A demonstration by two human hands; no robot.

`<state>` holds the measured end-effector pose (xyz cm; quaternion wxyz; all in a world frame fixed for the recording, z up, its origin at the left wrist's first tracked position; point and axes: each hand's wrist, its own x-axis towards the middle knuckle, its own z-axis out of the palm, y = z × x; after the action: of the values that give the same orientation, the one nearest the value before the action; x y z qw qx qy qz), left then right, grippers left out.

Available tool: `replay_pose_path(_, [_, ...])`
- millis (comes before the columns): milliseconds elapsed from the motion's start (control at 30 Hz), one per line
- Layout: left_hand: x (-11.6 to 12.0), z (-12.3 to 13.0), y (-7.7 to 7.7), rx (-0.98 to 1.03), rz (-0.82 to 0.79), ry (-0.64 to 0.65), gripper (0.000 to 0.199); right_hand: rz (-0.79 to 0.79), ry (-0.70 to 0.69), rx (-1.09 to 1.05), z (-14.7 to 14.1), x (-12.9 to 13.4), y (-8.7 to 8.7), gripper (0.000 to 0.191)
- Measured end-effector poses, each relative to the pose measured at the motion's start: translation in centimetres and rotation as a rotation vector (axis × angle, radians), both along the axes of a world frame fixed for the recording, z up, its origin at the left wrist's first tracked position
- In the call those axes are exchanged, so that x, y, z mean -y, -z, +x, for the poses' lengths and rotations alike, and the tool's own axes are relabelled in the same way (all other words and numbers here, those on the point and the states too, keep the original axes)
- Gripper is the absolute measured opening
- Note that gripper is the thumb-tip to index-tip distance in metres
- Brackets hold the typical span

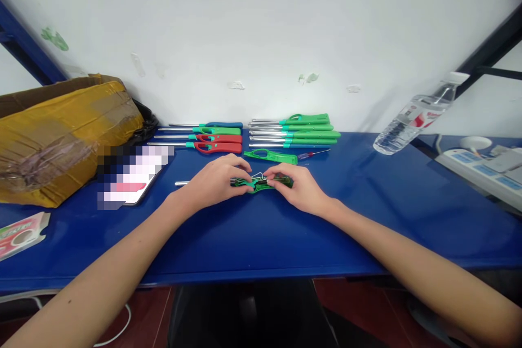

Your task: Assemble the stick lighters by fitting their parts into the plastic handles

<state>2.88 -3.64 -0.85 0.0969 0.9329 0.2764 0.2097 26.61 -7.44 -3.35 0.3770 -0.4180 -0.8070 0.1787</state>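
Observation:
An opened long-nosed gas lighter (258, 186) with a green body lies low over the blue table, its inner parts and a thin white wire exposed. My left hand (218, 180) is closed around its front part, where the metal tube sticks out to the left. My right hand (299, 187) pinches the dark parts at the handle end, thumb and fingertips nearly together. Just behind the hands is a loose green half-shell (277, 158) of a lighter handle. Beside that lies a small screwdriver (313, 154) with a purplish handle. What exactly sits between my fingertips is partly hidden.
Behind are red lighters (222, 147), a blue lighter (224, 125) and a stack of green lighters (314, 135). A taped carton (69, 141) and a phone (141, 179) are left; a water bottle (416, 117) and a power strip (485, 171) are right.

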Motion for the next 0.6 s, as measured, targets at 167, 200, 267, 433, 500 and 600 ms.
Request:
replay_pose_path(167, [0.3,0.5,0.0,-0.066,0.047,-0.045,0.014,-0.04,0.026,-0.05,-0.1,-0.1,0.0,0.013])
replay_pose_path(200, [0.3,0.5,0.0,-0.073,0.041,-0.05,0.015,-0.041,0.028,-0.054,-0.1,-0.2,0.0,0.013])
replay_pose_path(267, [0.3,0.5,0.1,-0.075,0.028,-0.058,0.017,-0.045,0.032,-0.064,-0.1,-0.2,0.1,0.012])
replay_pose_path(433, [0.4,0.9,0.5,-0.054,-0.008,-0.104,0.017,-0.065,0.045,-0.083,-0.2,-0.2,0.0,0.013])
replay_pose_path(500, [0.5,1.1,0.7,-0.047,-0.032,-0.141,0.016,-0.071,0.05,-0.088,-0.2,-0.2,-0.1,0.013])
replay_pose_path(600, [0.6,1.3,0.8,-0.044,-0.047,-0.161,0.012,-0.076,0.058,-0.095,-0.2,-0.2,-0.2,0.013])
